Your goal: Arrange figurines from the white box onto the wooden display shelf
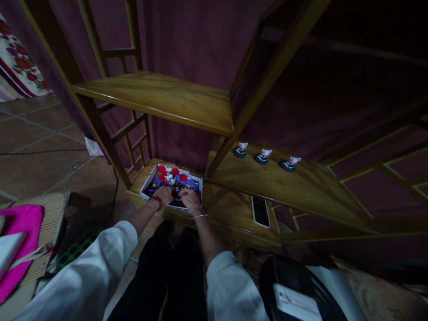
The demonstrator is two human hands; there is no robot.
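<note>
Maroon curtain (187,44) hangs behind a wooden shelf unit (160,98), with floor tiles (36,133) at the left of the frame. Left of centre, low on the unit, sits a white-rimmed box (146,186) holding small figures (171,178) among red discs (162,169) and blue discs (190,183). Both hands reach into its near side: the left hand (164,195), fingers curled downward, and the right hand (190,199), thumb and forefinger close together. Whether either grip pinches a figure, I cannot tell; the box's contents there are too dark. Right of centre, three figurines (263,157) on round black bases stand in a row, well apart from the hands. Below them lies a black rectangle with a white border (260,211).
</note>
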